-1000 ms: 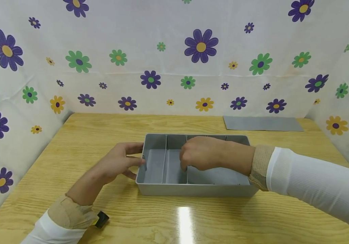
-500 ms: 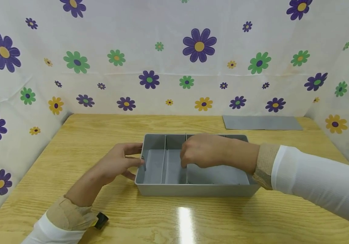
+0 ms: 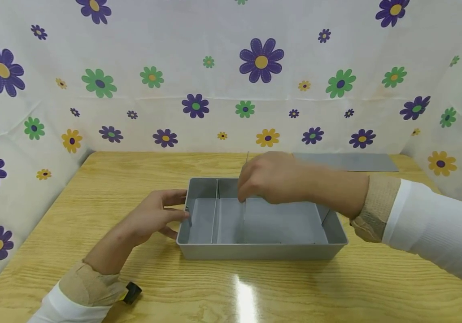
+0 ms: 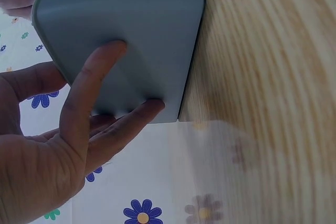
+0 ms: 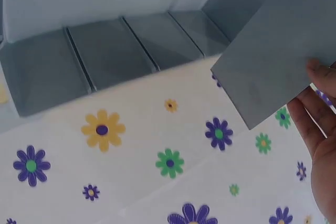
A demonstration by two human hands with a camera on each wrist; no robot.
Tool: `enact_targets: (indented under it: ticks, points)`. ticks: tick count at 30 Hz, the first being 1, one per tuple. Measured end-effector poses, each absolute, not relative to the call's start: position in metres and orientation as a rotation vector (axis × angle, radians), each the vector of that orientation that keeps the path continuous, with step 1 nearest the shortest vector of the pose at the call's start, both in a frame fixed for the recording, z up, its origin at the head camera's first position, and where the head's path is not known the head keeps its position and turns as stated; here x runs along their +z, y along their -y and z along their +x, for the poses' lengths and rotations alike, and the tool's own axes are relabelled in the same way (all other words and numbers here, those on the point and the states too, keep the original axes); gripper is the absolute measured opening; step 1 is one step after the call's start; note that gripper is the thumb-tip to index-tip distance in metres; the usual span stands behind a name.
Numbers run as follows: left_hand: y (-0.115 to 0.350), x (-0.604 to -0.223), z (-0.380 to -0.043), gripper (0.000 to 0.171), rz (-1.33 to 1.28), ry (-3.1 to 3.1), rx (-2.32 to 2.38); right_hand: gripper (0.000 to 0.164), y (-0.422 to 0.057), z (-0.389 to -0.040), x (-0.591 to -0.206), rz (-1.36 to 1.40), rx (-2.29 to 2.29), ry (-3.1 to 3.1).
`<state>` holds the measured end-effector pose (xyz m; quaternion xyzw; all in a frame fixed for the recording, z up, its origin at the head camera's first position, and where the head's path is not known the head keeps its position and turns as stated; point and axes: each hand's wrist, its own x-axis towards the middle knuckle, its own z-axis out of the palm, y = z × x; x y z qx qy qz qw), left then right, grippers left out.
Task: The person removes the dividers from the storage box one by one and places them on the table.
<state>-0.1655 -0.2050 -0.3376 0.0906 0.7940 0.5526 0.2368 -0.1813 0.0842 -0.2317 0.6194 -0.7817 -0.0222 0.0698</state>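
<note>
A long grey organizer box (image 3: pixel 263 252) sits on the wooden table. My left hand (image 3: pixel 153 216) grips its left end wall; in the left wrist view the fingers (image 4: pixel 107 66) press the outer face while the thumb goes over the rim. Over the box, my right hand (image 3: pixel 273 177) pinches a thin grey divider (image 5: pixel 273 56) between thumb and fingers. That divider stands on edge, its top poking above the rear wall in the head view. Another divider (image 3: pixel 215 215) is upright across the left part of the box, and a short dark line shows near the right end.
Flat grey panels (image 3: pixel 370 163) lie at the back right of the table (image 3: pixel 126 175). A white cloth with printed flowers (image 3: pixel 198 54) hangs behind and at both sides. By my left wrist is a small black object (image 3: pixel 133 293) with a yellow edge.
My right hand has risen and moved slightly right and back, drawing the divider upward out of the box. The left hand keeps its place at the end wall.
</note>
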Motion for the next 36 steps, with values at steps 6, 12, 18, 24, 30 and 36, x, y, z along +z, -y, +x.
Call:
enact_targets:
  ticks: [6,12,18,24,30,36]
  points:
    - [0.205,-0.338,-0.165,0.058,0.253,-2.178,1.513,0.040,-0.107,-0.185,-0.208,1.714,0.021,2.411]
    - [0.204,-0.338,-0.166,0.058,0.271,-2.174,1.509,0.032,-0.154,-0.204,-0.212,1.478,-0.090,2.401]
    - [0.205,-0.338,-0.167,0.061,0.277,-2.163,1.523,0.024,-0.211,-0.217,-0.224,1.138,-0.227,2.543]
    - [0.204,-0.339,-0.166,0.061,0.271,-2.149,1.521,0.027,-0.273,-0.210,-0.248,0.874,-0.246,2.729]
    - [0.203,-0.340,-0.167,0.060,0.291,-2.152,1.518,0.034,-0.334,-0.191,-0.297,0.738,-0.253,2.882]
    - [0.205,-0.340,-0.168,0.061,0.280,-2.145,1.529,0.034,-0.366,-0.184,-0.328,0.780,-0.203,2.979]
